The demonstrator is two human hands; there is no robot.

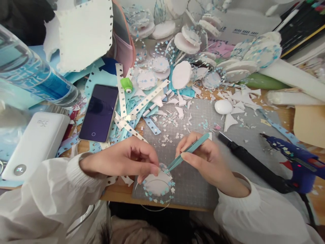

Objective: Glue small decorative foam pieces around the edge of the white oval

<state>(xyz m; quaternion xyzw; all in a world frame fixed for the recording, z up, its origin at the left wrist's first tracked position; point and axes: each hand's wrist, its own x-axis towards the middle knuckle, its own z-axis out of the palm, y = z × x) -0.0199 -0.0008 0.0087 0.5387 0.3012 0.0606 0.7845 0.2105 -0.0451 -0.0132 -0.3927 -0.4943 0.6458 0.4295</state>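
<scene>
My right hand (203,156) grips a pair of teal tweezers (188,151) between thumb and fingers. The tweezer tips point down-left, close to the left fingertips. My left hand (124,159) pinches the upper edge of a round white disc (155,185) ringed with small blue and white paper flowers. A thin wire hoop (157,210) hangs around and below the disc; I cannot tell how they are joined. Whether the tweezers hold a flower is too small to make out. Loose white punched flowers (166,138) lie on the grey cutting mat (193,189) beyond the hands.
At left stand a water bottle (48,79), a white power bank (35,142) and a phone (100,113). Punched paper strips (147,99) lie behind. A black penlike tool (254,162) and blue glue gun (297,159) rest at right. Decorated discs (188,40) crowd the back.
</scene>
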